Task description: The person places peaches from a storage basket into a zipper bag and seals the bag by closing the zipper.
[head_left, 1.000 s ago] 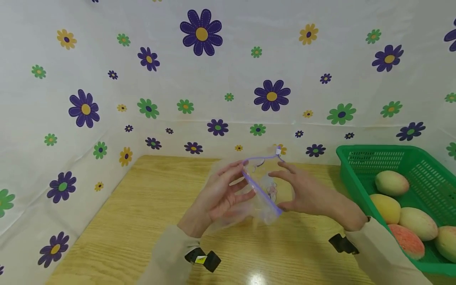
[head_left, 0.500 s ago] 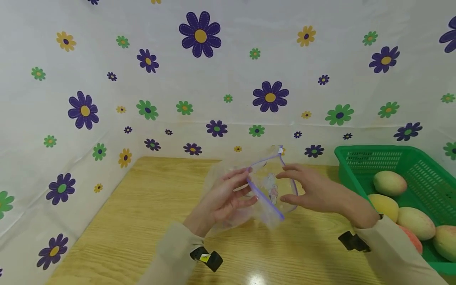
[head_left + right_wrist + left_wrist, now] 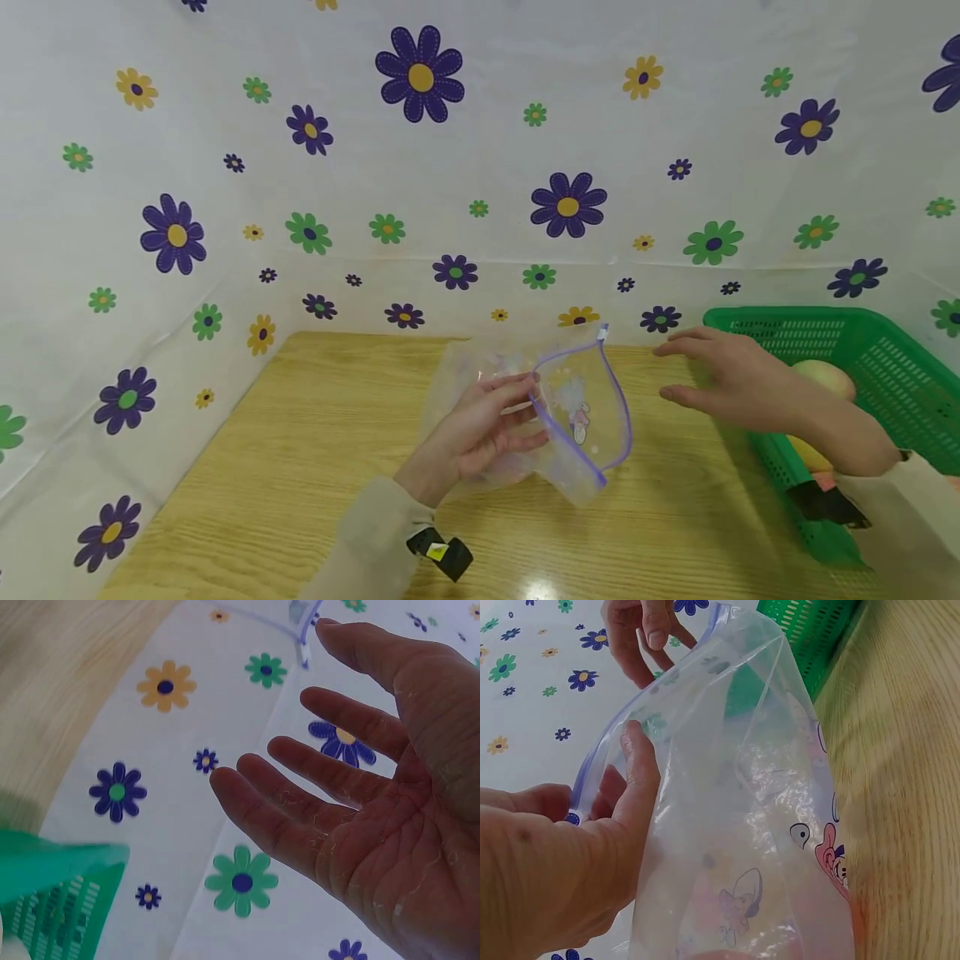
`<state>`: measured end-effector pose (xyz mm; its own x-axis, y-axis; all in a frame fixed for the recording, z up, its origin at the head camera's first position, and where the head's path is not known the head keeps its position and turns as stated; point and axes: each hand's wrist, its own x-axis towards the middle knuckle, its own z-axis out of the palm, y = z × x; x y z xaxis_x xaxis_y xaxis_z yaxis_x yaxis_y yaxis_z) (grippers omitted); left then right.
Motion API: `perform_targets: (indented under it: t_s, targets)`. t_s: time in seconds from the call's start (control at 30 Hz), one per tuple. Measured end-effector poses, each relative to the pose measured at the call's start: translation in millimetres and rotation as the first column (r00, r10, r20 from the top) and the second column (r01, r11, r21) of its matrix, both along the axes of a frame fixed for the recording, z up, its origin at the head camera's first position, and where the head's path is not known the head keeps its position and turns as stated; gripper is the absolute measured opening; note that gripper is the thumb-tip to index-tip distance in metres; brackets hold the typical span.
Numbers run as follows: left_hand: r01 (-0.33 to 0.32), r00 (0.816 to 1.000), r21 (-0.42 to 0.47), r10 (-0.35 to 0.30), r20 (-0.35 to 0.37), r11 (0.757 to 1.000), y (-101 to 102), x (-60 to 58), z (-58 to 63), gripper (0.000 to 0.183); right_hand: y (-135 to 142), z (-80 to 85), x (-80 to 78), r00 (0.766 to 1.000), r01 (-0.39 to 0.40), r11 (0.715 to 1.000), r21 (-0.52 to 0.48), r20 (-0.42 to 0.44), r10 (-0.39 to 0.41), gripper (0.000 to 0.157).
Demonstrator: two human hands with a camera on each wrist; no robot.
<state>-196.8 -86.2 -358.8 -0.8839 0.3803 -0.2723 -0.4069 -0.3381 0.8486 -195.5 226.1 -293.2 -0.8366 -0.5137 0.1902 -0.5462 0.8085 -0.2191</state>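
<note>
Before me a wood-grain table [image 3: 300,467] runs back to a white flower-printed sheet [image 3: 480,150], and over it my left hand [image 3: 480,429] pinches the purple-edged rim of a clear plastic bag [image 3: 562,400], mouth gaping. At right, a green basket [image 3: 795,312] holds fruit [image 3: 827,377], partly hidden behind my right hand [image 3: 750,383] and forearm, fingers spread and free.

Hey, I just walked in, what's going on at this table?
A person's left hand grips the purple-edged mouth of a clear, printed plastic zip bag, which gapes open above the pale wooden table. The right hand is apart from the bag with its fingers spread, holding nothing. Beside it is a green perforated plastic basket with pale rounded fruit inside.
</note>
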Motion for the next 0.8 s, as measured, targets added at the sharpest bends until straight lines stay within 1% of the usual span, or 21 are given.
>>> perform_targets:
  t_s: [0.07,0.13,0.4,0.57,0.67,0.73,0.8]
  targets:
    - [-0.004,1.0,-0.007,0.004,-0.002,1.0,0.1,-0.3,-0.2,0.019,9.5,-0.1,-2.0,1.0,0.003,1.0,0.007,-0.028,-0.002,0.042]
    - [-0.006,1.0,-0.007,0.006,-0.003,1.0,0.0,-1.0,-0.5,0.015,18.1,1.0,-3.2,0.999,0.019,1.0,0.021,-0.039,-0.018,0.042]
    - [0.001,1.0,-0.009,-0.001,0.003,1.0,-0.4,-3.6,-4.9,0.011,52.6,4.5,-7.1,0.998,0.062,0.997,0.045,-0.011,-0.062,0.041]
    - [-0.009,1.0,-0.017,0.009,0.011,1.0,-1.5,-5.3,-11.2,0.011,77.6,1.5,-9.5,0.992,0.113,0.987,0.118,0.048,-0.12,0.045]
    - [-0.016,1.0,-0.024,0.016,0.018,1.0,-3.5,-5.6,-15.5,0.011,92.0,-1.0,-11.4,0.983,0.143,0.976,0.165,0.094,-0.16,0.048]
    - [-0.019,1.0,-0.03,0.02,0.022,0.999,-5.2,-5.9,-18.8,0.011,101.1,-2.6,-13.1,0.973,0.152,0.967,0.205,0.144,-0.183,0.049]
    - [-0.022,0.999,-0.038,0.023,0.025,0.999,-6.9,-6.1,-21.9,0.012,108.8,-5.0,-15.2,0.956,0.151,0.958,0.245,0.211,-0.205,0.051]
